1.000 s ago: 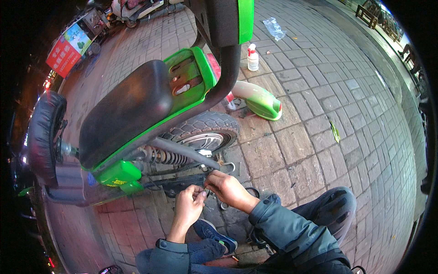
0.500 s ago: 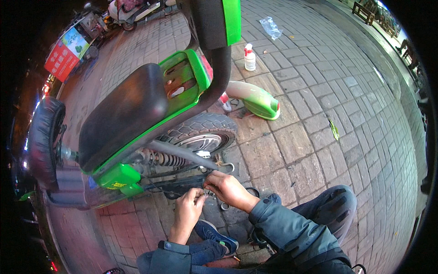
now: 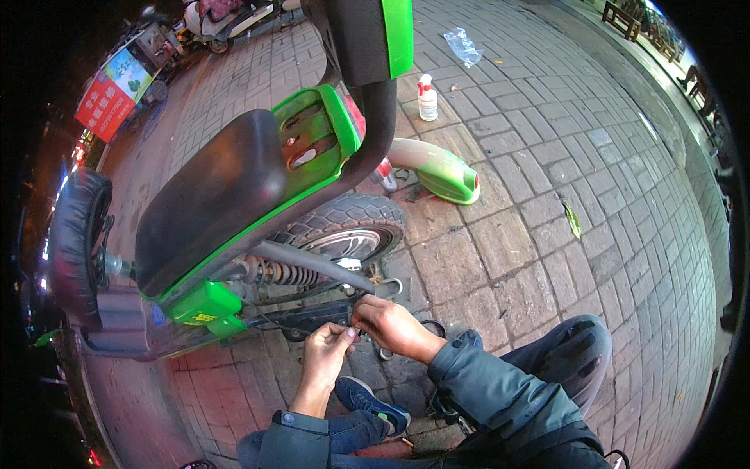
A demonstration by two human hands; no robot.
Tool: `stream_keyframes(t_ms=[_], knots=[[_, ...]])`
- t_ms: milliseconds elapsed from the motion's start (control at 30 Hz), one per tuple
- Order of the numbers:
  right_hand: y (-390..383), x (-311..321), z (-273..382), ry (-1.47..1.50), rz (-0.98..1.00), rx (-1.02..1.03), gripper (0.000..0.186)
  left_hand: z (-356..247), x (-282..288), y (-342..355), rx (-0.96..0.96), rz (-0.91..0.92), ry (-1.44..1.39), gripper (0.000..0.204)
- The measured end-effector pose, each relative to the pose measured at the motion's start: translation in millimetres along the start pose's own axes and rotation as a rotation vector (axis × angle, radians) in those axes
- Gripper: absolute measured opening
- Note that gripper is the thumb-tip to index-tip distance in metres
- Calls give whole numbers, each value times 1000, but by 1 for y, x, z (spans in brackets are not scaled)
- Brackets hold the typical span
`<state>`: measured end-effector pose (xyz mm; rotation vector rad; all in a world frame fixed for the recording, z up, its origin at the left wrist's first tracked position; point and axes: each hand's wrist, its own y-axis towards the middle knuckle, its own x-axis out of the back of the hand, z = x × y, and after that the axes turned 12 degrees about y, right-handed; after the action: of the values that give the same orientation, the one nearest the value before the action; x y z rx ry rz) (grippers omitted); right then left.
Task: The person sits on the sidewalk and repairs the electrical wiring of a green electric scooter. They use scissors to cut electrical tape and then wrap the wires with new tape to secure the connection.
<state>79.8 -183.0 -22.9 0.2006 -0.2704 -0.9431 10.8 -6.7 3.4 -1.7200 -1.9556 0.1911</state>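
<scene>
A green and black electric scooter (image 3: 211,187) fills the left and centre, its wheel (image 3: 359,227) exposed beside a coil spring (image 3: 281,270). Below the grey tube (image 3: 328,270), my left hand (image 3: 332,352) and my right hand (image 3: 391,332) meet with fingers pinched round a small thing at their tips, too small to make out. A black bar (image 3: 293,313) of the scooter lies just behind my fingers. A small metal ring (image 3: 384,352) and a black loop (image 3: 436,325) show beside my right hand.
A green fender (image 3: 447,178), a white bottle with red cap (image 3: 427,104), a clear plastic bag (image 3: 462,48) and a green leaf (image 3: 572,220) lie on the paving. A parked scooter (image 3: 219,19), a signboard (image 3: 117,90) and wooden benches (image 3: 621,23) stand farther off. My legs are bent below.
My hands have stayed at the same spot, their pinched fingers shifting slightly; my left fingertips have drawn closer to my right ones since half a second ago.
</scene>
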Motion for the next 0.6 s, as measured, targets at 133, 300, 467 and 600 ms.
stream_keyframes(t_ms=[133,300,467,600], knots=[[0,-3,-1,-27,-48,30,13,-5,-12,-9,-78,-204,146,11],[0,-5,-2,-16,-63,-30,12,-14,-18,-15,-641,-517,882,9],[0,-6,-2,-12,-89,-17,13,-21,-18,-18,-573,-439,1045,11],[-1,-6,-3,-18,-87,-2,12,-25,-9,-12,-575,-312,988,11]])
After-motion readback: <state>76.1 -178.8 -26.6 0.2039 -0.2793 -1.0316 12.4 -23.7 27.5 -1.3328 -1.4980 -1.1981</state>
